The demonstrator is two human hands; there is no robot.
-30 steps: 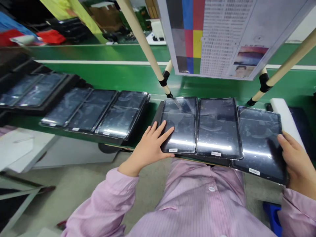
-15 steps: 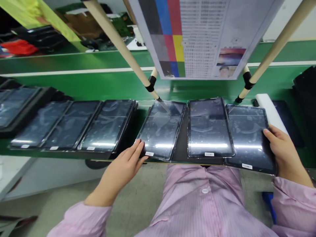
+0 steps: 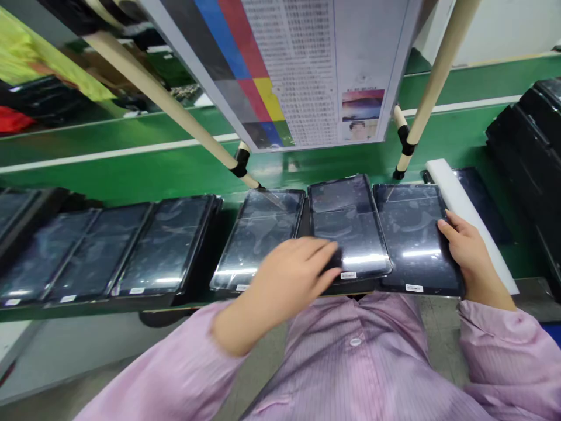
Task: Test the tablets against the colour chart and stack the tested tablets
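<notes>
Three dark tablets lie side by side on a black tray at the near edge of the green belt [image 3: 131,169]. My left hand [image 3: 294,273] is blurred by motion and hovers over the near left corner of the middle tablet [image 3: 350,225], its fingers pointing right. To its left lies the left tablet [image 3: 258,237]. My right hand [image 3: 467,251] rests on the right edge of the right tablet [image 3: 412,234], thumb on the glass, fingers curled at the side.
A second tray of three tablets [image 3: 109,248] lies to the left. A white foam bar [image 3: 471,219] lies right of my hand. Black trays [image 3: 530,140] stack at far right. A colour test chart [image 3: 307,64] hangs overhead on two beige poles [image 3: 433,76].
My left hand has left the near corner of the left tablet and swept right to the middle tablet. The view has shifted right. My right hand stays on the right tablet.
</notes>
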